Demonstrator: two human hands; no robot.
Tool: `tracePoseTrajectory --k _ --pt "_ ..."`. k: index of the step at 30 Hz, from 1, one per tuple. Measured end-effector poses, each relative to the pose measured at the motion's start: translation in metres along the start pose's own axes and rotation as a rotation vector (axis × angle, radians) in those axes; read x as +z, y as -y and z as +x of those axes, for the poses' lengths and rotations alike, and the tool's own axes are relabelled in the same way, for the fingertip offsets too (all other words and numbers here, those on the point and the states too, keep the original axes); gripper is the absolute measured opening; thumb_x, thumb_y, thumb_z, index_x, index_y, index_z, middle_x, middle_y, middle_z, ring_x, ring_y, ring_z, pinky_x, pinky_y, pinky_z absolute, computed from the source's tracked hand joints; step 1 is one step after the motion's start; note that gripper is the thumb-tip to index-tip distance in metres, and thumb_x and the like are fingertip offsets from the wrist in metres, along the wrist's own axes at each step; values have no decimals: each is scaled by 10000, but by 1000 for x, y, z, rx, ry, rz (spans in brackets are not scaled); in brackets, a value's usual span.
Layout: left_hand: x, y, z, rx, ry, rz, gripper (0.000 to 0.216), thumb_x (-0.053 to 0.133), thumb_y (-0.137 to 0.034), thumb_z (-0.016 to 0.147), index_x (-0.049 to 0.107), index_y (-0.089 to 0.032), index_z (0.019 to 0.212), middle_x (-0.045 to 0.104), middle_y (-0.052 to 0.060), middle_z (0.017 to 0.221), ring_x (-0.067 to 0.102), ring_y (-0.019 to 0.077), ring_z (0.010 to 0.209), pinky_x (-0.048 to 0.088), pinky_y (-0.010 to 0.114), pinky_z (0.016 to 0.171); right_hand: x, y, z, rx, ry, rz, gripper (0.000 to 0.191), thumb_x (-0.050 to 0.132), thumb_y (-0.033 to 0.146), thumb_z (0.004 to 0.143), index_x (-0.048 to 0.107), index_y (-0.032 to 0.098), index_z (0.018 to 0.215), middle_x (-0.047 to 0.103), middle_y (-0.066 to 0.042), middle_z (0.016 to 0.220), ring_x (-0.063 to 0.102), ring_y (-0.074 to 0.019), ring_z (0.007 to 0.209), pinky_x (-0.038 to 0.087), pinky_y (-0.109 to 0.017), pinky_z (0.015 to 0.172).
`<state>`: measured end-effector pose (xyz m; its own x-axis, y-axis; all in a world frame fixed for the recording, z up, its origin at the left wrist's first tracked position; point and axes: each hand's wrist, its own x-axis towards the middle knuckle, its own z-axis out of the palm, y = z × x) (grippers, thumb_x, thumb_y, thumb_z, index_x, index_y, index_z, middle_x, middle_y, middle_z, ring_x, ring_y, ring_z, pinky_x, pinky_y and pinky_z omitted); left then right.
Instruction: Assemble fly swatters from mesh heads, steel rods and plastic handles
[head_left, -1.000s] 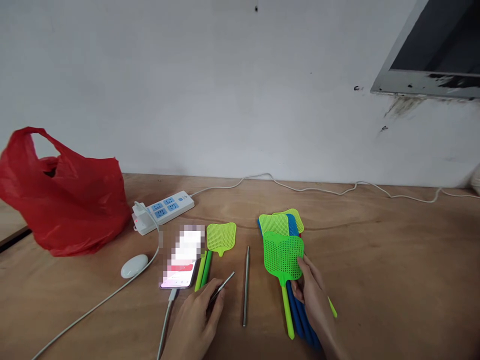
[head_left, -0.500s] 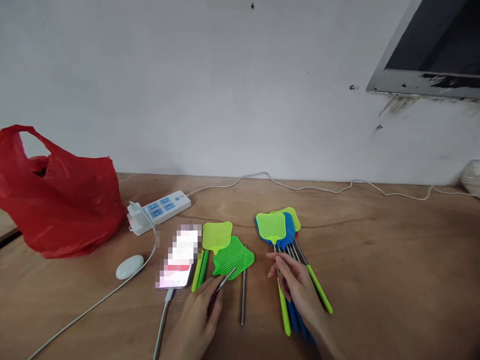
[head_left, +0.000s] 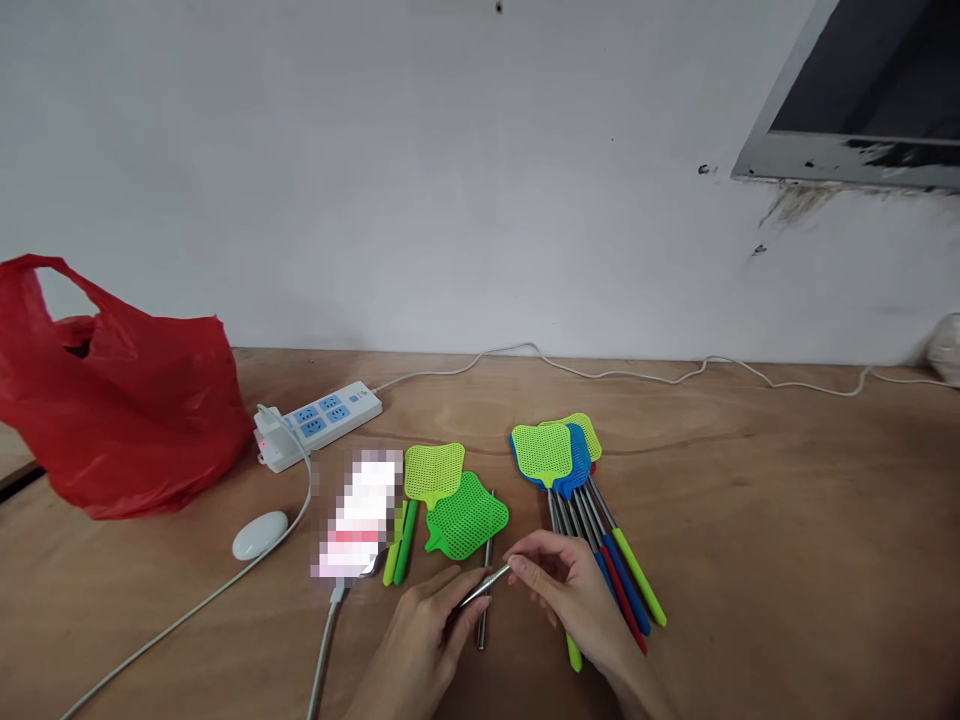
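My left hand (head_left: 424,640) grips a thin metal rod (head_left: 486,584) near the table's front edge. My right hand (head_left: 577,595) pinches the rod's far tip with thumb and fingers. A second metal rod (head_left: 484,610) lies on the wood just beneath. Two loose green swatter heads (head_left: 465,515) sit to the left of it, next to green handles (head_left: 399,545). A bundle of assembled fly swatters (head_left: 574,470) with green, blue and red handles lies right of my right hand.
A phone (head_left: 356,525) on a charging cable lies left of the green handles. A white mouse-like device (head_left: 259,534), a power strip (head_left: 315,420) and a red plastic bag (head_left: 112,400) stand further left. A white cable (head_left: 637,378) runs along the wall.
My right hand left the swatter bundle and moved left to take the tip of the rod in my left hand. Earlier it set a green swatter head down by the phone.
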<state>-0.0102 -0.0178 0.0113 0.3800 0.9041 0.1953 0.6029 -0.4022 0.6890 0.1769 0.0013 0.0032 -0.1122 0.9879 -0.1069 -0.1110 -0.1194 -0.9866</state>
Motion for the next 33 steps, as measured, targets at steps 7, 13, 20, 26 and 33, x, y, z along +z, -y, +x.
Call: tracePoseTrajectory --k 7,13,20,26,33 --pt "-11 23 -6 35 -165 279 282 424 -211 978 646 -225 1151 715 90 1174 666 267 1124 573 438 935 -14 0 2 -26 -429 345 414 818 542 690 588 200 724 543 59 521 454 -76 424 351 -154 367" --pt "-15 42 -7 132 -65 485 419 428 -88 882 638 -234 1214 708 70 1247 652 272 1167 520 507 1028 -19 2 0 -7 -494 488 423 863 501 638 569 199 681 501 71 499 428 -62 410 344 -145 361" --pt "-9 43 -10 186 -58 544 392 455 -155 932 616 -234 1281 675 63 1317 596 285 1257 552 475 998 -21 -1 1 -41 -537 497 438 870 515 625 575 198 690 490 78 517 427 -54 409 353 -139 346" --pt "-4 44 -9 203 -75 574 403 471 -169 937 587 -215 1320 685 53 1307 637 271 1206 563 436 989 -23 -1 1 -154 -580 397 390 821 521 703 602 199 731 548 59 528 487 -72 430 386 -145 361" --pt "0 45 -10 178 -95 578 405 449 -181 956 551 -170 1348 685 97 1299 655 263 1181 571 419 976 -21 -7 -2 -212 -577 208 374 779 534 752 637 189 772 643 6 604 556 -105 474 424 -174 374"
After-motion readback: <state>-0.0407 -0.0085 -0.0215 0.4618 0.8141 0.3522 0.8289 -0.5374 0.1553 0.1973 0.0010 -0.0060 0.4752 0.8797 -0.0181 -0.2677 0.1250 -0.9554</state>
